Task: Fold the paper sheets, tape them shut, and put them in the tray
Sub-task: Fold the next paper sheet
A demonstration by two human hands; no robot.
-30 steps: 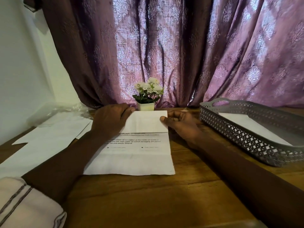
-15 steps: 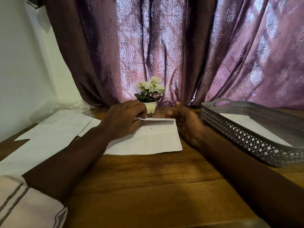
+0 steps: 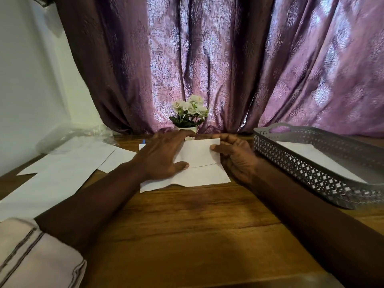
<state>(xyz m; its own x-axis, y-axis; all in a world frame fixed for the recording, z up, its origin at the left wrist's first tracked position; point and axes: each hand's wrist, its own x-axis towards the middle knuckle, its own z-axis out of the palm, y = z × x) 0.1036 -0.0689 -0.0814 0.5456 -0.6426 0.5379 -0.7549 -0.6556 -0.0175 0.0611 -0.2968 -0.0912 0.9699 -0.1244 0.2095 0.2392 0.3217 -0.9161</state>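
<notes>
A folded sheet point(image 3: 199, 163) lies on the wooden table point(image 3: 187, 225) at 12 o'clock. The left hand point(image 3: 164, 154) presses flat and spread on its left part, while the right hand point(image 3: 234, 154) pinches its right edge between thumb and fingers. The gray tray point(image 3: 311, 169) at 2 o'clock holds a white paper point(image 3: 311, 156); loose sheets point(image 3: 62, 169) lie at 10 o'clock.

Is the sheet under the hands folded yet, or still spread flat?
Folded: the sheet has a flap doubled over it, its edge crossing the middle. Left hand presses it; right hand holds the side. No tape visible.
</notes>
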